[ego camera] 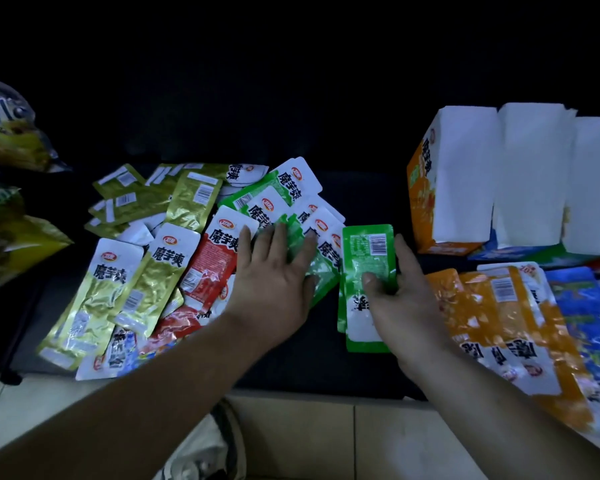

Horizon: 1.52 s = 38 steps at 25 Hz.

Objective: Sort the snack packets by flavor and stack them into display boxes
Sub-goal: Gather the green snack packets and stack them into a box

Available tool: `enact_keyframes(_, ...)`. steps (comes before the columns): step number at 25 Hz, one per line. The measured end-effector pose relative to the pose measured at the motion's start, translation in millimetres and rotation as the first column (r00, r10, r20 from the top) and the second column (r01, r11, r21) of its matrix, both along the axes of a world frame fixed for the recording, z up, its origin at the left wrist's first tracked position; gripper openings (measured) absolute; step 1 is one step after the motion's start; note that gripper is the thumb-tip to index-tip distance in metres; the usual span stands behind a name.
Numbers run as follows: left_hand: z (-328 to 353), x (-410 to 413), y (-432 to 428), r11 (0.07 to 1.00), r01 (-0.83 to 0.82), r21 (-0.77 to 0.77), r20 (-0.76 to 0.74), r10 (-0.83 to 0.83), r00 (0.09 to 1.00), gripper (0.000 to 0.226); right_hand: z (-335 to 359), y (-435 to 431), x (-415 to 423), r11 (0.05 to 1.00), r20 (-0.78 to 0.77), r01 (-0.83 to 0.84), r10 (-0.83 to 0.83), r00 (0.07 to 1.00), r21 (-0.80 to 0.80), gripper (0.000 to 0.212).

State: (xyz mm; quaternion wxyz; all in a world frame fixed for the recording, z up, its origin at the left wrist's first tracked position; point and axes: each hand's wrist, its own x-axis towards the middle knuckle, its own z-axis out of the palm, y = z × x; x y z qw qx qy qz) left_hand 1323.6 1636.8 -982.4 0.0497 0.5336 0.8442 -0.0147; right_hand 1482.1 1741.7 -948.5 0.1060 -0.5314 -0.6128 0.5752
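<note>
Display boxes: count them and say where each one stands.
3, side by side at the far right: the orange-sided box on the left, the middle box against it, and the rightmost box cut by the frame edge. More could sit out of view.

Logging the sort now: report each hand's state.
Left hand: open, fingers spread flat on the loose pile.
Right hand: holding the green packet stack.

Illumination is dim. The white display boxes (520, 174) are brightest; behind them the scene is black. Left of the boxes, gold foil packets (158, 282) show glare and green packets (364, 251) are sharp. Below the boxes, distortion and blur smear the orange packets (482, 317).
</note>
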Motion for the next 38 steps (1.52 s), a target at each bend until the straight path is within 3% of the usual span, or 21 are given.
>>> enact_keyframes(2,-2.9,10.9,-12.9,0.985,-0.047,0.166,0.078,0.034,0.996,0.061,1.8,-4.3,-1.0,1.0,0.027,-0.015,0.014,1.0,0.01,0.071)
enact_keyframes(4,-2.0,11.3,-18.7,0.937,-0.202,0.284,0.286,0.119,0.951,0.068,4.9,-8.5,-3.4,0.999,0.041,-0.038,0.037,0.998,0.024,0.071)
enact_keyframes(7,6.2,11.1,-15.4,0.868,-0.437,0.234,0.596,0.227,0.77,0.08,3.8,-8.8,-6.3,0.998,0.055,-0.052,0.05,0.997,0.047,0.071)
enact_keyframes(13,8.7,39.7,-18.9,0.886,-0.434,0.163,0.754,0.172,0.635,0.069,-0.6,-6.9,-9.2,0.998,0.046,-0.058,0.057,0.997,0.029,0.07)
enact_keyframes(15,8.2,37.9,-23.8,0.862,-0.465,0.201,0.77,0.154,0.619,0.066,-5.2,-9.3,-12.0,0.998,0.044,-0.06,0.059,0.997,0.02,0.067)
enact_keyframes(18,10.6,20.5,-20.0,0.796,-0.507,0.332,0.705,0.148,0.694,0.054,-11.7,-14.3,-14.0,0.998,0.047,-0.049,0.047,0.998,0.035,0.061)
enact_keyframes(21,8.8,3.0,-13.3,0.886,-0.358,0.295,0.399,0.226,0.889,0.054,-13.3,-17.6,-13.4,0.992,0.071,-0.092,0.086,0.994,0.088,0.066)
enact_keyframes(23,7.5,1.7,-11.2,0.924,-0.298,0.241,0.273,0.231,0.934,0.056,-9.7,-15.6,-11.4,0.977,0.139,-0.142,0.12,0.983,0.161,0.069)
enact_keyframes(27,9.7,18.4,-17.1,0.917,-0.326,0.23,0.375,0.226,0.899,0.059,-1.8,-4.2,-2.7,0.883,0.429,-0.367,0.221,0.876,0.293,0.067)
enact_keyframes(32,13.8,61.1,-40.0,0.894,-0.428,0.135,0.64,0.251,0.726,0.071,3.9,-20.1,17.8,0.835,0.461,-0.484,0.332,0.823,0.262,0.065)
enact_keyframes(36,10.3,67.7,-51.3,0.912,-0.369,0.179,0.634,0.18,0.752,0.053,9.6,-24.1,27.5,0.778,0.558,-0.581,0.378,0.739,0.241,0.093)
enact_keyframes(38,7.9,57.5,-50.0,0.88,-0.41,0.241,0.603,0.195,0.774,0.049,12.1,-21.6,32.2,0.754,0.55,-0.584,0.363,0.752,0.301,0.094)
